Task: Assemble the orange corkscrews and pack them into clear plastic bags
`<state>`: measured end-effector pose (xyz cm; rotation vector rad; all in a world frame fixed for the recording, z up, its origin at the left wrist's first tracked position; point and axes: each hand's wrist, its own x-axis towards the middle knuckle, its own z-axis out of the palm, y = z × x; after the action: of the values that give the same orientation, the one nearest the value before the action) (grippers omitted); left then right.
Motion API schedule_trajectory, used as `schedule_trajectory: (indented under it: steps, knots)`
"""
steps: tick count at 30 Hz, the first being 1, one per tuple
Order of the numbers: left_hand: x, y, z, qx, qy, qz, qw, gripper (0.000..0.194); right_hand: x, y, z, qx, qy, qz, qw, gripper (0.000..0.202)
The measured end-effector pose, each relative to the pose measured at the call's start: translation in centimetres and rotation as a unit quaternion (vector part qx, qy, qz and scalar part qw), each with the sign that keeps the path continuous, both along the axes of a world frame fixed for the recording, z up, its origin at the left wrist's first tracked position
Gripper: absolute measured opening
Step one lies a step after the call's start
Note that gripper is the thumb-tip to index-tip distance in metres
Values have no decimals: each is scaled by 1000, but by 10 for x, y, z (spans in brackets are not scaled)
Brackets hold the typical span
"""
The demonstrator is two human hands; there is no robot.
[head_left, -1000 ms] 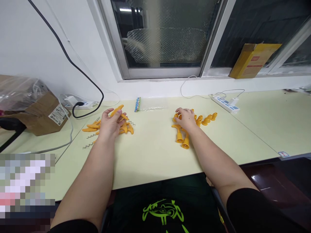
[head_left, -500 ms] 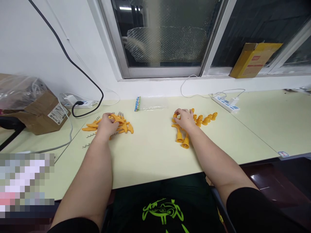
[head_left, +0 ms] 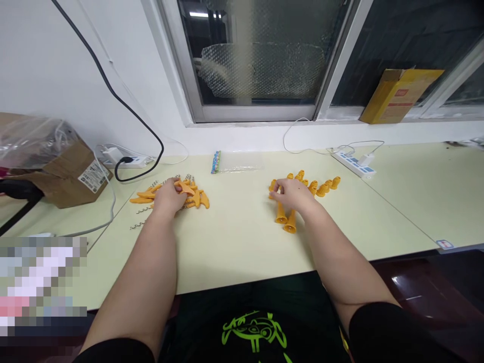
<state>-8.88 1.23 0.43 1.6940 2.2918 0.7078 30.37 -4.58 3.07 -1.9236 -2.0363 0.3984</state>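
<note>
My left hand is at the left pile, its thumb and fingers closed on an orange corkscrew handle. Around it lie several more curved orange handles, with wavy metal corkscrew spirals sticking out to the left. On the right, my right hand reaches over a group of orange bell-shaped sleeves. Thumb and forefinger are curled in a pinch at an orange sleeve, which the fingers partly cover. Several other sleeves lie behind and beside this hand.
A clear plastic bag with a coloured edge lies at the table's back. Power strips and cables run along the wall. A cardboard box stands at far left, and a yellow carton leans on the window.
My right hand has shifted slightly down toward me, covering more of the sleeve beside its fingers. The handle in my left hand has turned a little. The view has shifted slightly.
</note>
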Motion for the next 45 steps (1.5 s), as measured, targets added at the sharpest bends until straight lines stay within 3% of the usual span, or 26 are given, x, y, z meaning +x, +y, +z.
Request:
schedule_trajectory:
  steps: [5, 8, 12, 14, 17, 22, 25, 28, 31, 35, 37, 41, 45]
  knots:
    - [0, 2, -1, -10, 0, -4, 1000, 78, -10, -12, 5, -114, -95, 40, 988, 23]
    - [2, 0, 0, 22, 14, 4, 1000, 72, -14, -12, 1, -122, -109, 59, 985, 21]
    - [15, -8, 5, 131, 31, -6, 991, 54, -19, -10, -8, -97, -68, 100, 988, 17]
    - [30, -13, 6, 182, 33, -50, 981, 44, -23, -11, -12, -93, -23, 137, 986, 19]
    - [57, -21, 5, 230, 42, -171, 957, 31, -31, -14, -14, -86, 32, 197, 976, 21]
    - [87, -31, -4, 212, 31, -360, 908, 31, -35, -16, -15, -82, 68, 270, 957, 9]
    - [91, -34, -8, 176, 10, -428, 886, 38, -33, -12, -17, -38, 104, 268, 957, 17]
    - [92, -36, -9, 152, -21, -462, 874, 48, -30, -3, -21, -2, 203, 227, 952, 15]
    - [95, -38, -10, 143, -62, -482, 862, 58, -32, 6, -27, -52, 382, 163, 908, 11]
    - [99, -41, -8, 164, -97, -493, 849, 70, -35, 15, -32, -123, 587, 77, 796, 8]
    - [100, -42, -7, 176, -87, -488, 851, 68, -36, 17, -33, -149, 632, 44, 760, 11]
    - [101, -43, -4, 202, -65, -478, 852, 41, -38, 17, -34, -185, 664, 10, 724, 17]
    - [100, -40, -6, 207, -96, -486, 844, 35, -40, 15, -32, -186, 663, 3, 725, 23]
